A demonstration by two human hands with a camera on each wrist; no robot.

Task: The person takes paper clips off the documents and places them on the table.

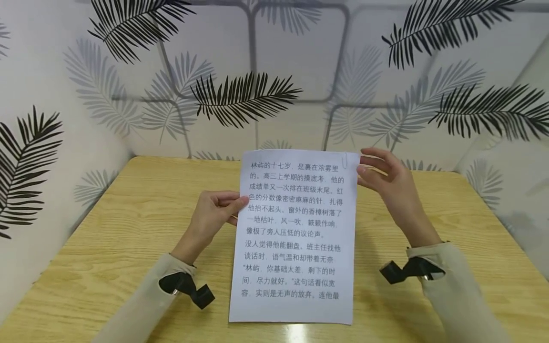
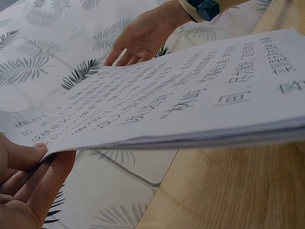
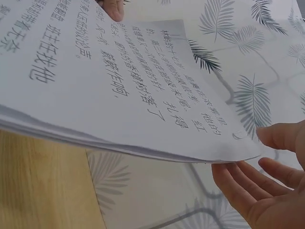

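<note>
A stack of printed paper sheets (image 1: 296, 228) is held up off the table, its Chinese text facing the head camera. A paper clip (image 1: 344, 161) sits at its top right corner. My left hand (image 1: 216, 214) pinches the left edge, thumb on the printed face and fingers behind. In the right wrist view, my right hand (image 3: 271, 181) is at the clipped corner. Its fingertips (image 3: 220, 168) touch or nearly touch the underside, while the thumb (image 3: 271, 135) stands apart from the paper. Several sheet edges show slightly separated along the side in both wrist views.
A wood-grain table (image 1: 128, 228) lies beneath the paper. Behind it rises a pale wall (image 1: 296, 52) with a leaf pattern, close to the table's back edge. Black straps with small blocks (image 1: 203, 295) are on both wrists.
</note>
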